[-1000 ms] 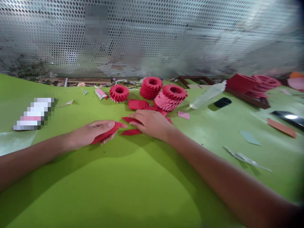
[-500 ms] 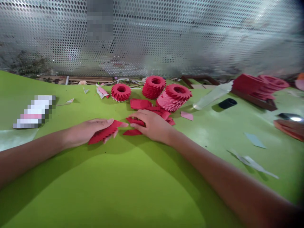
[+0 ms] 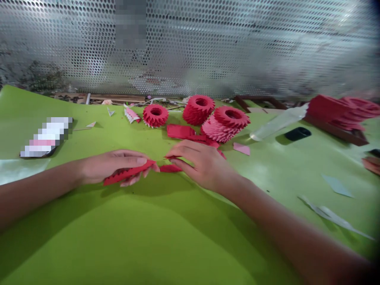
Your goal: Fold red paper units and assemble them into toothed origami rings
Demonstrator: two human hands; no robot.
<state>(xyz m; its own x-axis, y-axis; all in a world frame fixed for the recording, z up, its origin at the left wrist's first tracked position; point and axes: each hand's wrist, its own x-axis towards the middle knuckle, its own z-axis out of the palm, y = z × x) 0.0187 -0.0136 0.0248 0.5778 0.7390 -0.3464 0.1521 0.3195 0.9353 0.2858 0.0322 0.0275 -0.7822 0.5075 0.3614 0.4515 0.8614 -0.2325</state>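
My left hand [image 3: 114,168] grips a red folded-paper strip [image 3: 127,173] with a toothed edge, thumb on top and fingers beneath. To its right, my right hand [image 3: 202,162] pinches a small red paper piece [image 3: 170,158] between thumb and fingers. Another red paper piece [image 3: 170,168] lies on the green table [image 3: 133,237] just below the right hand's fingertips. Behind that hand are flat red paper pieces [image 3: 179,130], partly covered by it. Red paper rings [image 3: 155,115] and taller ring stacks [image 3: 198,109] stand farther back, one stack [image 3: 224,126] being red over pink.
A blurred-out phone-like object [image 3: 47,136] lies at the left. On the right are a clear tube [image 3: 277,122], a black cylinder [image 3: 297,133], paper scraps [image 3: 337,185] and a brown tray [image 3: 335,128] bearing pink-red paper. A perforated metal sheet [image 3: 208,47] rises behind.
The camera view has shifted, moving most objects rightward. My left hand has tilted its red strip to show more of the edge. My right hand has lifted slightly, a small red piece in its fingertips.
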